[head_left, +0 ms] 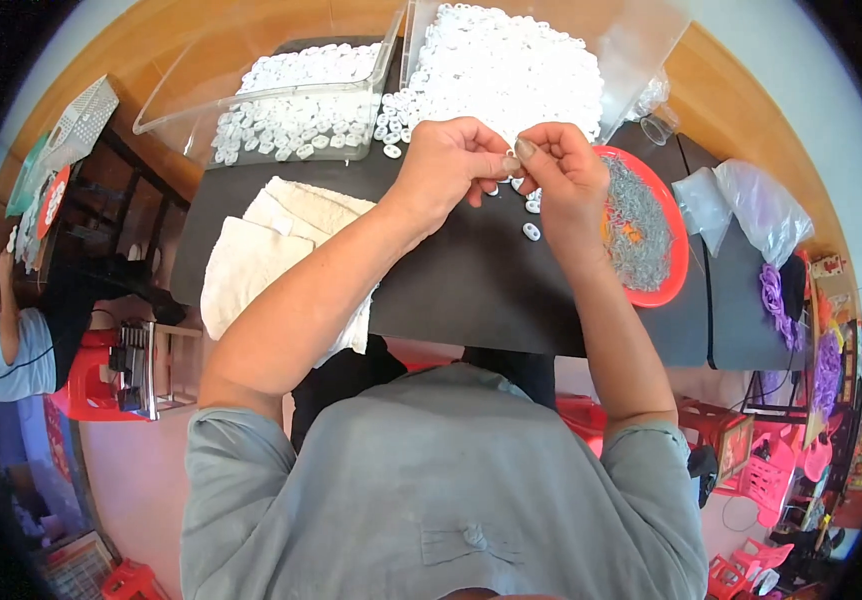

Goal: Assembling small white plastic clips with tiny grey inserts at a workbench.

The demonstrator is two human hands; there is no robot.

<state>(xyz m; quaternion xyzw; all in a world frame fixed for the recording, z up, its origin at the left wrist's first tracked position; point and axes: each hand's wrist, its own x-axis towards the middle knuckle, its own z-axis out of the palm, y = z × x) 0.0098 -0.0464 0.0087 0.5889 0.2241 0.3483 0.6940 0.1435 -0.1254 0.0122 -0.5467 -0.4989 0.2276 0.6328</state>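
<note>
Over the dark table (pixel 471 290), my left hand (pixel 448 168) and my right hand (pixel 566 180) meet with their fingertips pinched together. A small whitish piece (pixel 513 154) shows between the fingertips; the fingers mostly cover it. Beneath and beside my hands lie loose white oval pieces, one of them (pixel 531 232) with small dark holes. Close to my right wrist sits a red round tray (pixel 678 250) full of thin greyish bits, with something orange among them. Beyond my hands, a large heap of white oval pieces (pixel 506 65) fills a clear bin.
A clear plastic bin (pixel 376 110) with more white ovals lies at the far left. Folded cream towels (pixel 251 250) rest by my left forearm. At right are plastic bags (pixel 766 205) and purple cord (pixel 776 300). Another person (pixel 16 340) sits at far left.
</note>
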